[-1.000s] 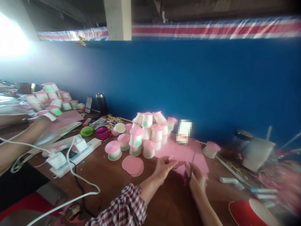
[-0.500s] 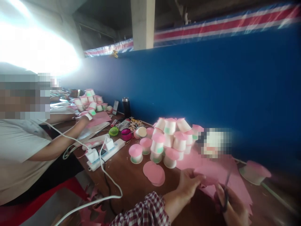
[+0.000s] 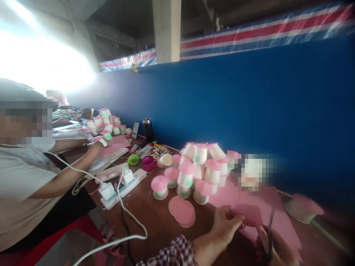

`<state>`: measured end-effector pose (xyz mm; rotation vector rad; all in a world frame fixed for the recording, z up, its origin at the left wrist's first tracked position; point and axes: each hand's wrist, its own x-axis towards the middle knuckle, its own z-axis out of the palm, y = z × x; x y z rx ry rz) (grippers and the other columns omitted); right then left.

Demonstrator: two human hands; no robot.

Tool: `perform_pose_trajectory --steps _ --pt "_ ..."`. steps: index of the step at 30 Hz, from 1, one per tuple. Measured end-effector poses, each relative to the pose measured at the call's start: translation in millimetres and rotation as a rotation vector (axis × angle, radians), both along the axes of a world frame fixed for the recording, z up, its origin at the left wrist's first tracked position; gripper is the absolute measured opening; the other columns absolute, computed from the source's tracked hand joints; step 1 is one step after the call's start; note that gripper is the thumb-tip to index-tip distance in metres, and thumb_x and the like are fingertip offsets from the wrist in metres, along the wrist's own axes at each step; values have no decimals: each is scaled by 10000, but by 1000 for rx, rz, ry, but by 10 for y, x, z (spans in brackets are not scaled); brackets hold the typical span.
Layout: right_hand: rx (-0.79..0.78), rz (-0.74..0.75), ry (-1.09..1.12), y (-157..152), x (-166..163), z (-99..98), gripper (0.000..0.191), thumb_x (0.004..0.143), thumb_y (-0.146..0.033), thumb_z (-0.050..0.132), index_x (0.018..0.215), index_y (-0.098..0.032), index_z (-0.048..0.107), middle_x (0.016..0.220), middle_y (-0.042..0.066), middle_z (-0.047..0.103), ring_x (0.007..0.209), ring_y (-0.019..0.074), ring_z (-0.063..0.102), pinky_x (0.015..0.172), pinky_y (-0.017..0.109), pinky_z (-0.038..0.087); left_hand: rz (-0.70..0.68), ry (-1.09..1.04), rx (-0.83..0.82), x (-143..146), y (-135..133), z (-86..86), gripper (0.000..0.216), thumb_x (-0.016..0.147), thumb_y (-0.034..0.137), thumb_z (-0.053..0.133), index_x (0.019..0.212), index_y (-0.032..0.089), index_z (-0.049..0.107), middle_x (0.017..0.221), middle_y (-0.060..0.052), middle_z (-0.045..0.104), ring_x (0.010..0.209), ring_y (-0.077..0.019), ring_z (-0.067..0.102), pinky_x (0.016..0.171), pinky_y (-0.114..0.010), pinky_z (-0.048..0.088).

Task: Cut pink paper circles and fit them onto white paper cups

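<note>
My left hand (image 3: 226, 229) pinches a piece of pink paper (image 3: 248, 213) between thumb and fingers. In my right hand (image 3: 277, 248) is a pair of scissors (image 3: 271, 231), its dark blades pointing up and away from me beside the paper's right edge. My right thumb is close to the paper; whether it touches cannot be made out. Beneath both hands lie larger pink sheets (image 3: 266, 201). Left of my left hand, several cut pink paper discs (image 3: 181, 211) overlap on the brown table (image 3: 155, 236).
Behind the discs stands a pile of white paper cups (image 3: 199, 153) topped with pink discs. A white power strip (image 3: 124, 189) with chargers and cables sits to the left. A co-worker (image 3: 24, 173) works farther left. A black flask (image 3: 148, 129) stands by the blue partition (image 3: 222, 99).
The whole view has tilted up a little, so the table things sit slightly lower. Both hands keep their hold on the pink paper and the scissors.
</note>
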<state>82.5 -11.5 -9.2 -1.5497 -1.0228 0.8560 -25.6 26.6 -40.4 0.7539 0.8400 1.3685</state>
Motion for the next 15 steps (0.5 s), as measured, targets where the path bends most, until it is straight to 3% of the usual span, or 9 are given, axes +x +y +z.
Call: perform_pose_trajectory --steps 7,15 --pt "-13 7 -50 16 -4 -24 563 621 -704 580 800 -171 608 429 -21 513 402 142 466 312 217 431 -10 11 -32 26 31 -64 353 576 418 765 648 99 632 537 -31 581 500 -107 510 535 -247 392" --pt "7 5 27 0 -11 -21 504 593 -662 645 745 -184 604 428 -26 490 385 135 459 332 219 407 7 -14 -49 15 28 -49 327 567 376 774 633 101 610 541 -35 584 511 -109 522 564 -258 420"
